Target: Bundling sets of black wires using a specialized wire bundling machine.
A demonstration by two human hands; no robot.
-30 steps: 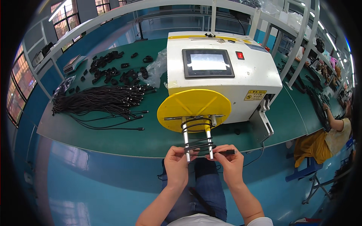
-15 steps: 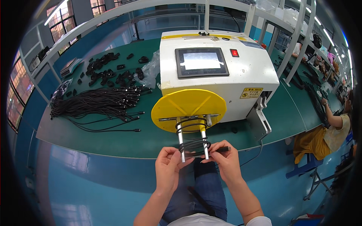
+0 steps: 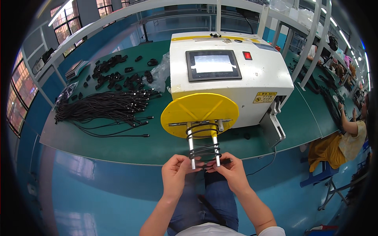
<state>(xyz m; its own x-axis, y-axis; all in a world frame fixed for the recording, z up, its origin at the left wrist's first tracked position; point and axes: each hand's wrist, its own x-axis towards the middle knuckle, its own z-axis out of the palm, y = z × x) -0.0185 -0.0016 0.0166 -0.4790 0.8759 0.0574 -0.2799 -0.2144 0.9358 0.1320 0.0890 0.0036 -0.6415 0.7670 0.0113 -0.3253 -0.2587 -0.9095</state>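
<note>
Black cable (image 3: 205, 150), in loose turns: looping around the left prong (image 3: 190, 138) and the right prong (image 3: 217, 158), in front of a yellow disc (image 3: 177, 112) on a white machine (image 3: 238, 106). Pinching with the right hand (image 3: 232, 173), just beside the right prong's tip, with thumb and fingers closed on a dark end of the cable. Holding the left hand (image 3: 174, 173) curled at the left prong's tip, with thumb and fingertips drawn near each other; not showing clearly there whether gripping cable or only touching it. Apparently handling the loose end of the coil, with turns encircling both prongs. Probably calling next for a steady pinch on that end, for gathering the spread turns closer together, and for guiding evenly along both prongs without snagging a loop. Facing, well apart to the left, a bundle of black cables (image 3: 98, 106) lying on the green table (image 3: 118, 147), with small black pieces (image 3: 128, 69) scattered beyond.
</note>
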